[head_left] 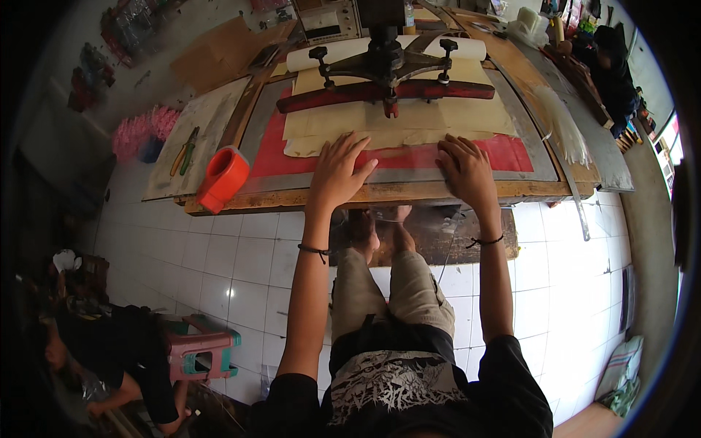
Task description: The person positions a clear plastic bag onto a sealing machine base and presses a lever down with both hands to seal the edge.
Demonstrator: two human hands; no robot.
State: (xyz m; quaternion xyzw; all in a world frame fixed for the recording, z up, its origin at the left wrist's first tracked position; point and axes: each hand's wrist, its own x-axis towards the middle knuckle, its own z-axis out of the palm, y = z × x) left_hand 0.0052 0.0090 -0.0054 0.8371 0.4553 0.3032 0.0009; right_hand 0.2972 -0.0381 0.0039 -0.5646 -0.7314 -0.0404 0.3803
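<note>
My left hand (340, 169) lies with fingers spread on the near edge of a yellowish sheet (409, 124). My right hand (469, 169) rests on the same edge farther right, fingers stretched out. Neither holds anything. Beneath this sheet a red sheet (507, 152) shows along the front and at both sides, on a grey work surface (416, 175). Just beyond my hands, a long red bar (314, 98) hangs across the sheet from a black metal bracket (383, 64) with two knobs.
An orange-red tape dispenser (223, 177) stands at the table's left corner, near pliers (188, 152). Clear strips (561, 124) and a metal ruler (573, 182) lie at right. A white roll (467, 48) sits behind. Another person (120, 350) is lower left near stools (204, 350).
</note>
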